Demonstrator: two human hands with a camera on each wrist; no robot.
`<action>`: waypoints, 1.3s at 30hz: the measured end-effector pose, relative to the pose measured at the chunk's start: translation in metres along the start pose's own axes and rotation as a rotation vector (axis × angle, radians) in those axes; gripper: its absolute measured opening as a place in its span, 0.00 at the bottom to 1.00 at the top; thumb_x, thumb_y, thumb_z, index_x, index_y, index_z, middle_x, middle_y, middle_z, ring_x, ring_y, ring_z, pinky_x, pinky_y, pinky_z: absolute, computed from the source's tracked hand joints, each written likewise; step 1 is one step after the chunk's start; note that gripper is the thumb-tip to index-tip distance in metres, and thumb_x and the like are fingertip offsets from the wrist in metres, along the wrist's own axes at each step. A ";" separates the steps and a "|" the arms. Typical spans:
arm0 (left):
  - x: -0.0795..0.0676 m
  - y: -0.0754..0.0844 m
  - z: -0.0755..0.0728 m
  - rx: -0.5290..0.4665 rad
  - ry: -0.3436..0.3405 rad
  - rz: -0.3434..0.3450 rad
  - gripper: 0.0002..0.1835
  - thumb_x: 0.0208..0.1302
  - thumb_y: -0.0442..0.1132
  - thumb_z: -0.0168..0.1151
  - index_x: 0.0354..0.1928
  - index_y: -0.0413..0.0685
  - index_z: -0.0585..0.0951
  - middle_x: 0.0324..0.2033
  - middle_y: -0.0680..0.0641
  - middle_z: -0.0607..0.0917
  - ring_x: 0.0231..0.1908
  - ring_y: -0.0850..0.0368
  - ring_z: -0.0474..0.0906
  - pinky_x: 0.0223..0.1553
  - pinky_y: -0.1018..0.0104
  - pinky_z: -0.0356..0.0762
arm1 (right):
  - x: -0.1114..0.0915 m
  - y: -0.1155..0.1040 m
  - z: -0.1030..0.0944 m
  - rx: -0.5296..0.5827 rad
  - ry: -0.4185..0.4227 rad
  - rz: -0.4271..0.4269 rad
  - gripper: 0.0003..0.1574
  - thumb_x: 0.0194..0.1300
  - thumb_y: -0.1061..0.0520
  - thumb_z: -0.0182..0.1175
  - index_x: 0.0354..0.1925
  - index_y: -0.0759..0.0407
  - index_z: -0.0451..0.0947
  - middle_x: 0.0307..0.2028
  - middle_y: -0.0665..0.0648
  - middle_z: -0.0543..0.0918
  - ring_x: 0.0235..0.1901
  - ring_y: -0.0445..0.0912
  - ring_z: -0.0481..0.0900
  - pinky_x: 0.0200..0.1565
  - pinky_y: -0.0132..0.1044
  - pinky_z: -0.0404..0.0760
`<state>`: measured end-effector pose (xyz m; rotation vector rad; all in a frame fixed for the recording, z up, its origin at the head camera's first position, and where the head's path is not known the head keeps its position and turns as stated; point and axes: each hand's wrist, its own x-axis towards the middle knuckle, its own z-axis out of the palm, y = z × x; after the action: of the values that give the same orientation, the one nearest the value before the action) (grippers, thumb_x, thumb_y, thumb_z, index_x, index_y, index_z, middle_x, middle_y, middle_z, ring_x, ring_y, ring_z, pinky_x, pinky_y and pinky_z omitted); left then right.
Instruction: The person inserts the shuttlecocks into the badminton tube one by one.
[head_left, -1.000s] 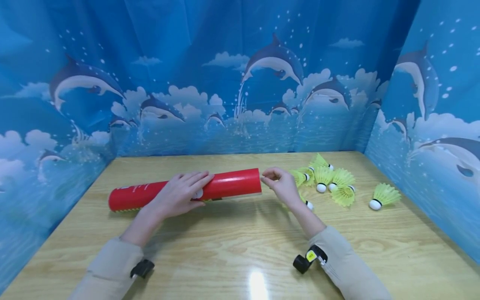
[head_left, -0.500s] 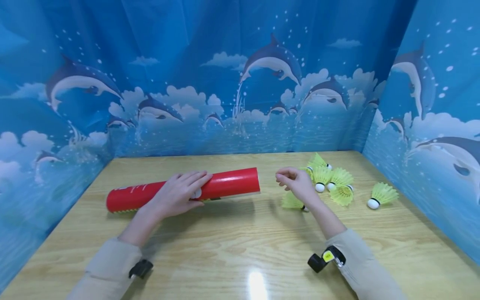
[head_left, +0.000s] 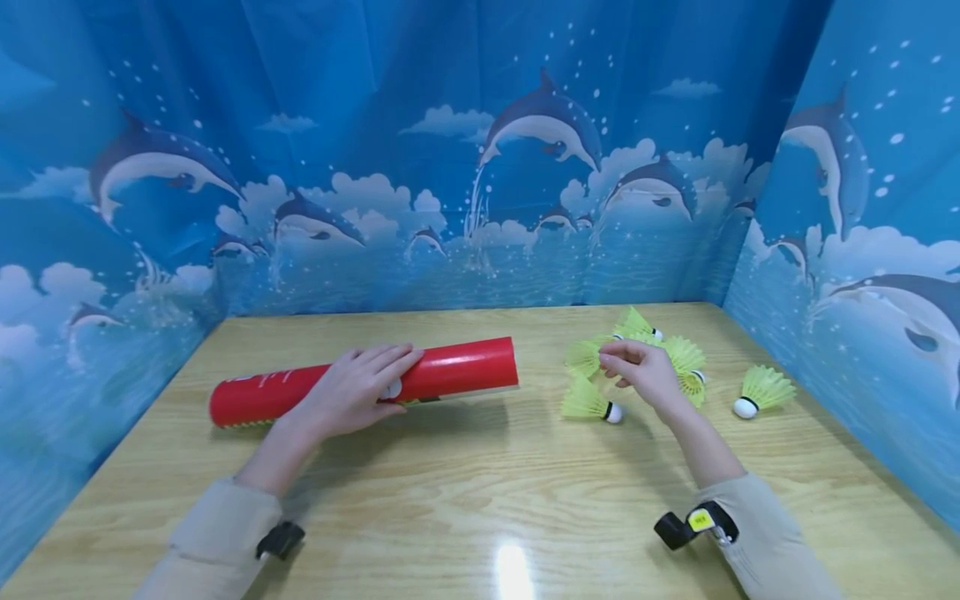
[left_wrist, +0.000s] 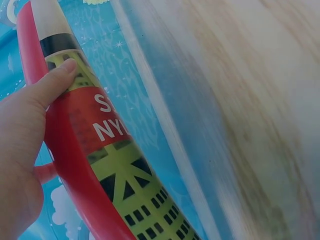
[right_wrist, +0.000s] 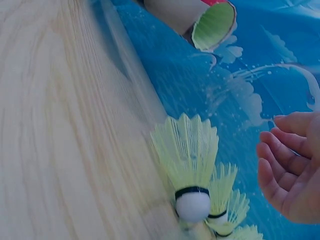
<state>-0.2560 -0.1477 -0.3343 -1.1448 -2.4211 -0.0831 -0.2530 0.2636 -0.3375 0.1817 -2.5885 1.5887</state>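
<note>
My left hand (head_left: 351,390) grips a red shuttlecock tube (head_left: 468,365) around its middle, thumb along the near side. The tube lies across the left half of the table, its right end raised a little. Through its clear strip (left_wrist: 145,182), yellow-green shuttlecock skirts show in the left wrist view. The open mouth (right_wrist: 214,27) shows a yellow-green skirt inside, in the right wrist view. My right hand (head_left: 647,373) hovers over a group of yellow-green shuttlecocks, fingers loosely bent and holding nothing. Left of it lies one shuttlecock (head_left: 588,400) with its white cork to the right.
Several shuttlecocks (head_left: 684,353) cluster behind the right hand, partly hidden by it. Another shuttlecock (head_left: 765,388) lies apart at the right. A blue dolphin-print curtain (head_left: 420,250) borders the wooden table (head_left: 450,492) at the back and sides.
My right hand has moved right, from the tube's open end to over the shuttlecocks, uncovering the nearest one. The left hand keeps its grip on the tube, nearly still.
</note>
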 end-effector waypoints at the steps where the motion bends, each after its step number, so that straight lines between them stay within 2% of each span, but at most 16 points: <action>1: 0.000 0.000 0.000 -0.001 0.001 0.001 0.50 0.33 0.46 0.81 0.64 0.46 0.68 0.57 0.42 0.75 0.55 0.46 0.71 0.46 0.45 0.74 | -0.001 0.003 -0.003 -0.002 0.002 0.002 0.25 0.65 0.54 0.57 0.53 0.72 0.72 0.39 0.61 0.83 0.32 0.38 0.78 0.34 0.37 0.80; 7: -0.002 0.000 0.001 0.006 -0.010 -0.008 0.51 0.33 0.46 0.81 0.64 0.46 0.68 0.57 0.42 0.75 0.55 0.46 0.71 0.46 0.46 0.74 | -0.005 0.016 -0.019 -0.025 0.017 0.010 0.25 0.65 0.56 0.57 0.52 0.74 0.72 0.40 0.64 0.82 0.32 0.37 0.79 0.35 0.37 0.80; 14: -0.002 -0.001 0.001 0.004 -0.011 -0.010 0.50 0.33 0.46 0.81 0.64 0.47 0.68 0.57 0.42 0.75 0.55 0.46 0.72 0.47 0.46 0.74 | -0.015 0.026 -0.046 -0.036 0.055 0.028 0.28 0.66 0.54 0.55 0.55 0.76 0.67 0.36 0.47 0.82 0.32 0.33 0.77 0.34 0.35 0.80; 21: -0.002 -0.001 0.002 0.009 -0.002 0.000 0.50 0.33 0.46 0.80 0.64 0.46 0.68 0.57 0.42 0.75 0.54 0.45 0.72 0.46 0.46 0.74 | -0.027 0.038 -0.072 -0.019 0.139 0.040 0.30 0.65 0.53 0.57 0.54 0.78 0.67 0.29 0.33 0.78 0.30 0.32 0.77 0.32 0.30 0.79; 24: -0.002 -0.002 0.002 0.013 -0.001 0.000 0.50 0.34 0.47 0.80 0.64 0.46 0.68 0.57 0.42 0.75 0.54 0.46 0.72 0.46 0.46 0.74 | -0.029 0.044 -0.081 -0.009 0.167 0.067 0.33 0.65 0.50 0.57 0.55 0.77 0.67 0.28 0.31 0.77 0.30 0.31 0.77 0.32 0.30 0.80; 30: -0.002 -0.001 0.003 0.005 -0.002 -0.003 0.50 0.34 0.46 0.80 0.64 0.47 0.68 0.57 0.42 0.75 0.54 0.46 0.72 0.47 0.47 0.74 | -0.031 0.056 -0.092 -0.074 0.180 0.136 0.37 0.67 0.48 0.55 0.59 0.78 0.63 0.29 0.29 0.73 0.30 0.28 0.74 0.34 0.30 0.80; 33: -0.003 -0.001 0.003 0.002 0.000 -0.003 0.50 0.33 0.46 0.80 0.64 0.46 0.68 0.57 0.42 0.75 0.54 0.46 0.72 0.46 0.47 0.74 | -0.031 0.062 -0.094 -0.105 0.180 0.148 0.37 0.66 0.49 0.56 0.59 0.77 0.63 0.32 0.32 0.73 0.30 0.26 0.73 0.34 0.30 0.80; 34: -0.003 -0.001 0.003 0.002 0.000 -0.003 0.50 0.33 0.46 0.80 0.64 0.46 0.68 0.57 0.42 0.75 0.54 0.46 0.72 0.47 0.47 0.74 | -0.030 0.063 -0.094 -0.112 0.177 0.149 0.37 0.66 0.49 0.56 0.59 0.77 0.63 0.34 0.36 0.75 0.30 0.26 0.73 0.34 0.31 0.80; 37: -0.003 -0.001 0.003 -0.001 0.000 -0.004 0.50 0.33 0.46 0.81 0.64 0.47 0.68 0.57 0.42 0.75 0.54 0.46 0.72 0.47 0.47 0.74 | -0.029 0.068 -0.093 -0.150 0.169 0.146 0.36 0.65 0.50 0.58 0.58 0.77 0.64 0.41 0.55 0.80 0.30 0.25 0.72 0.34 0.34 0.80; 39: -0.002 -0.001 0.003 -0.002 -0.001 -0.003 0.50 0.33 0.46 0.81 0.64 0.47 0.68 0.57 0.42 0.75 0.54 0.47 0.72 0.47 0.46 0.74 | -0.028 0.071 -0.093 -0.179 0.154 0.152 0.36 0.64 0.50 0.58 0.58 0.76 0.65 0.48 0.69 0.76 0.30 0.26 0.72 0.33 0.35 0.80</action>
<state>-0.2563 -0.1493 -0.3377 -1.1425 -2.4238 -0.0864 -0.2338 0.3798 -0.3623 -0.1487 -2.6570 1.3431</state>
